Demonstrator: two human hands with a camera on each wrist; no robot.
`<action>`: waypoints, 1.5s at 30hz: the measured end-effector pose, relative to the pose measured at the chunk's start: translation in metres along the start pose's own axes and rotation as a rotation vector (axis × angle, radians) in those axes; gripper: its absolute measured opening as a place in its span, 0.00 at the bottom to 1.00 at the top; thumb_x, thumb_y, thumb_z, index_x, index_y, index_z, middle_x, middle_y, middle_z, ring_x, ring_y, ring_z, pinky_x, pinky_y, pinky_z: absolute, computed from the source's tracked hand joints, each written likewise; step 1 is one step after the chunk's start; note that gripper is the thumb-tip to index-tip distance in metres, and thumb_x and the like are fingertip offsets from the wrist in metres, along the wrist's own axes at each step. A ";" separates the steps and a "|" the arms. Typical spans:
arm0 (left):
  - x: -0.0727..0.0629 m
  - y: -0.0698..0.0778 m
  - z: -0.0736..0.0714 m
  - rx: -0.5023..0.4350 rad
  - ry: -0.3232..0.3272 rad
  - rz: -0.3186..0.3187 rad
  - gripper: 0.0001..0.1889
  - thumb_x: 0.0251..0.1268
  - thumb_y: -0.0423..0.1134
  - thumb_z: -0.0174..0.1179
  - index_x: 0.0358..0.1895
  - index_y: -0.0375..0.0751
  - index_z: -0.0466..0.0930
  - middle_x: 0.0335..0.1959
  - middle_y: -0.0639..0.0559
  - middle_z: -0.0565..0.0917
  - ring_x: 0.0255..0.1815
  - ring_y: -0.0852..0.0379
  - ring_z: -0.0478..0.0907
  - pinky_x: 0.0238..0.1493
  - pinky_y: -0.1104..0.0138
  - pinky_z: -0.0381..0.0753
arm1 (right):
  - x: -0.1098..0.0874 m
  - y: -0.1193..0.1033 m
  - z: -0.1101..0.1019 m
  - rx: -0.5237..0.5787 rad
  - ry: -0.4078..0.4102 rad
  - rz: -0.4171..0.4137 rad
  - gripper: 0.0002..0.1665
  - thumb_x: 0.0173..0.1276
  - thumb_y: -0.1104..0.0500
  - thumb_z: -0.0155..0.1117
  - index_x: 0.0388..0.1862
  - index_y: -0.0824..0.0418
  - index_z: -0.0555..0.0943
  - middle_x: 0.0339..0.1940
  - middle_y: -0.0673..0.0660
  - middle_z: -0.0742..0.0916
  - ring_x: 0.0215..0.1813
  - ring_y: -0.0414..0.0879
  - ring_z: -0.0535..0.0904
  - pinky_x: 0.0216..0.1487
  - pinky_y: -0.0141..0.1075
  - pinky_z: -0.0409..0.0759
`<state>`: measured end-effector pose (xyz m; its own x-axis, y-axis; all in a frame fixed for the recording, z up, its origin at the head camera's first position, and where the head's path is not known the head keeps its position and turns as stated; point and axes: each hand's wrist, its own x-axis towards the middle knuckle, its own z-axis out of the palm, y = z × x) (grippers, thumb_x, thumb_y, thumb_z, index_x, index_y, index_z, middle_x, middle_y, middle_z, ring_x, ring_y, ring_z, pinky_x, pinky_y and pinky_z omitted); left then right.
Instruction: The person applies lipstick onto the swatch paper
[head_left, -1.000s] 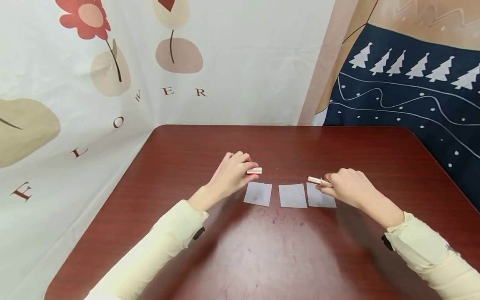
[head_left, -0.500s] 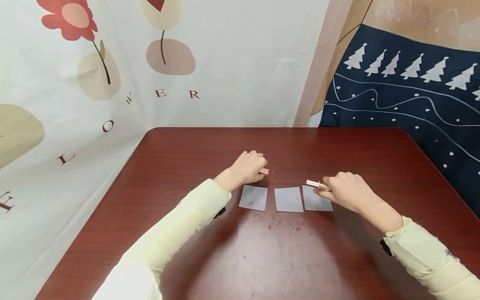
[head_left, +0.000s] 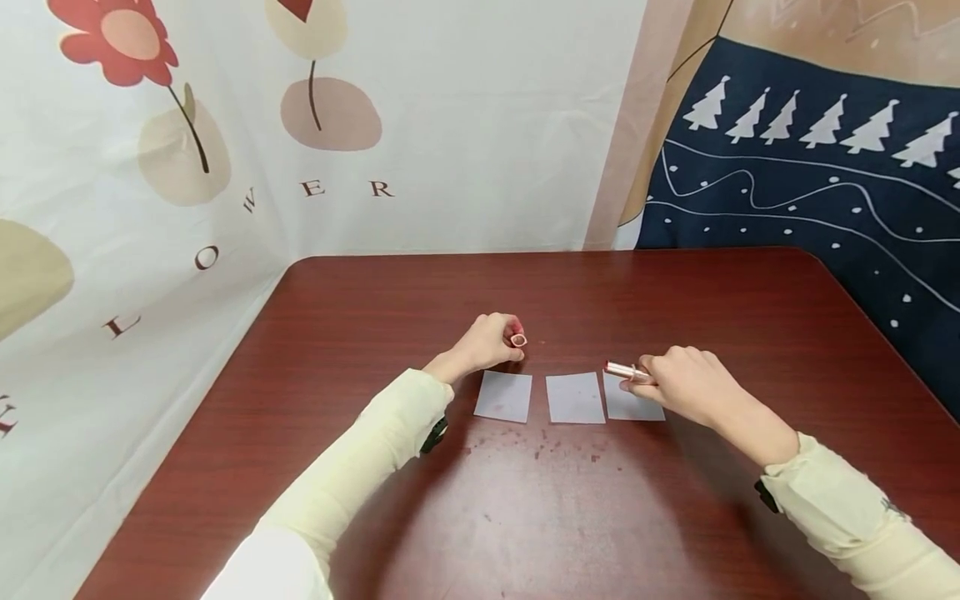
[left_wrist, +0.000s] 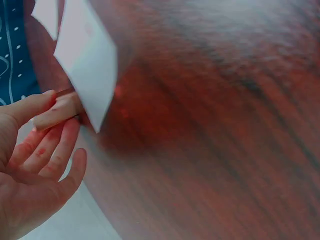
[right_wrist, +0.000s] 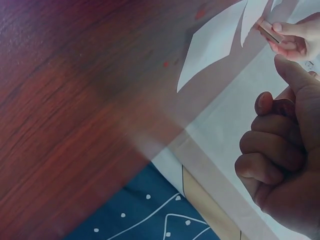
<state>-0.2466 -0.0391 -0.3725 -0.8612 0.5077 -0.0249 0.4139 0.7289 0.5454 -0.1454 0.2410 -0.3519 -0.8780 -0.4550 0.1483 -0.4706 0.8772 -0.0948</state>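
Table [head_left: 480, 525]: dark red wood, reddish specks [head_left: 540, 454] on its near part; best keep sleeves out of them.
Paper squares: left one [head_left: 503, 398], middle one [head_left: 575, 400] and right one [head_left: 633, 407] lie in a row; the middle and right sit close, with a wider gap on the left.
Right hand [head_left: 686, 383]: fingers curled, grip grasping the lipstick [head_left: 628, 372] by its base end over the far part of the right square, red tip pointing left. Whether it touches paper I cannot tell; a steady, level hold should spare the tip.
Left hand [head_left: 483, 343]: just beyond the left square, thumb and fingers pinching the cap [head_left: 519, 341], its hollow end showing. Red smears mark the fingers [left_wrist: 42, 151], so a light pinch, clear of the paper, seems wise.
Cap and lipstick: apart; lining up their axes before any joining would likely protect the tip.
Wall cloth [head_left: 480, 167]: pale, behind the table.
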 end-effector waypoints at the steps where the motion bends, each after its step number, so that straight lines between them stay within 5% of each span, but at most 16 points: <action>1: 0.000 -0.001 0.000 -0.003 -0.004 -0.002 0.11 0.49 0.34 0.69 0.34 0.39 0.77 0.26 0.55 0.82 0.28 0.60 0.74 0.34 0.70 0.71 | 0.000 -0.001 0.000 0.000 -0.001 0.001 0.19 0.59 0.46 0.66 0.17 0.55 0.73 0.09 0.45 0.68 0.13 0.40 0.62 0.12 0.34 0.61; 7: -0.010 0.003 -0.011 0.080 -0.059 0.004 0.23 0.50 0.40 0.69 0.50 0.35 0.76 0.40 0.47 0.81 0.42 0.53 0.76 0.46 0.64 0.73 | 0.003 -0.005 0.001 0.009 -0.004 -0.007 0.19 0.58 0.46 0.66 0.17 0.54 0.73 0.09 0.45 0.68 0.13 0.40 0.63 0.12 0.33 0.62; 12: -0.031 0.023 -0.029 0.067 0.046 0.061 0.31 0.56 0.44 0.65 0.61 0.33 0.69 0.57 0.41 0.74 0.60 0.47 0.68 0.60 0.59 0.64 | 0.005 -0.010 -0.006 0.029 -0.006 -0.006 0.18 0.60 0.48 0.66 0.18 0.55 0.72 0.10 0.45 0.68 0.14 0.40 0.62 0.13 0.32 0.61; 15: -0.046 0.036 -0.030 -0.132 0.107 0.046 0.26 0.58 0.44 0.63 0.59 0.39 0.73 0.56 0.47 0.76 0.59 0.53 0.69 0.57 0.61 0.67 | 0.009 -0.013 -0.013 0.062 0.005 0.000 0.17 0.60 0.51 0.65 0.18 0.55 0.71 0.10 0.46 0.67 0.14 0.40 0.60 0.13 0.32 0.59; 17: -0.055 0.044 -0.023 -0.348 0.106 0.018 0.24 0.59 0.44 0.63 0.59 0.42 0.74 0.56 0.51 0.77 0.56 0.57 0.72 0.54 0.63 0.70 | 0.014 -0.018 -0.018 0.080 0.013 0.004 0.16 0.60 0.53 0.65 0.19 0.56 0.71 0.10 0.47 0.67 0.14 0.41 0.60 0.13 0.32 0.59; 23: -0.062 0.072 0.028 -1.038 0.020 -0.137 0.25 0.64 0.45 0.59 0.64 0.46 0.70 0.57 0.52 0.77 0.56 0.58 0.74 0.59 0.55 0.67 | 0.026 -0.034 -0.022 0.085 -0.037 0.010 0.16 0.61 0.52 0.64 0.20 0.58 0.74 0.09 0.47 0.68 0.13 0.41 0.62 0.13 0.32 0.62; 27: -0.057 0.091 0.054 -1.386 0.077 -0.211 0.22 0.65 0.39 0.57 0.61 0.36 0.72 0.54 0.44 0.79 0.53 0.54 0.77 0.61 0.49 0.62 | 0.026 -0.042 -0.020 0.101 -0.036 0.011 0.16 0.60 0.52 0.66 0.21 0.61 0.77 0.09 0.48 0.68 0.13 0.41 0.64 0.13 0.33 0.64; 30: -0.052 0.100 0.060 -1.537 0.162 -0.257 0.19 0.64 0.36 0.57 0.57 0.33 0.76 0.48 0.46 0.82 0.44 0.59 0.80 0.60 0.50 0.63 | 0.027 -0.046 -0.017 0.130 -0.001 -0.001 0.16 0.60 0.51 0.67 0.24 0.63 0.78 0.09 0.48 0.70 0.14 0.42 0.66 0.15 0.34 0.66; 34: -0.051 0.107 0.060 -1.698 0.251 -0.341 0.17 0.65 0.38 0.58 0.53 0.33 0.78 0.41 0.50 0.84 0.39 0.61 0.80 0.61 0.52 0.62 | 0.026 -0.046 -0.012 0.231 0.150 -0.035 0.16 0.57 0.54 0.71 0.31 0.63 0.75 0.13 0.48 0.73 0.17 0.41 0.67 0.18 0.33 0.68; 39: -0.052 0.107 0.056 -1.836 0.269 -0.361 0.11 0.66 0.40 0.56 0.48 0.41 0.80 0.47 0.49 0.83 0.51 0.54 0.77 0.64 0.52 0.58 | 0.022 -0.044 -0.005 0.302 0.344 -0.080 0.19 0.53 0.59 0.74 0.37 0.61 0.72 0.21 0.48 0.76 0.21 0.39 0.68 0.22 0.32 0.70; 45: -0.051 0.108 0.056 -1.920 0.272 -0.415 0.07 0.63 0.42 0.59 0.41 0.46 0.82 0.43 0.54 0.84 0.49 0.57 0.78 0.62 0.56 0.61 | 0.022 -0.050 0.003 0.302 0.380 -0.091 0.10 0.62 0.62 0.65 0.37 0.63 0.73 0.23 0.50 0.76 0.21 0.40 0.67 0.22 0.34 0.69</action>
<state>-0.1411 0.0393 -0.3598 -0.8953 0.2604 -0.3614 -0.4335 -0.6961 0.5723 -0.1413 0.1869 -0.3473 -0.7652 -0.3900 0.5123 -0.5971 0.7274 -0.3381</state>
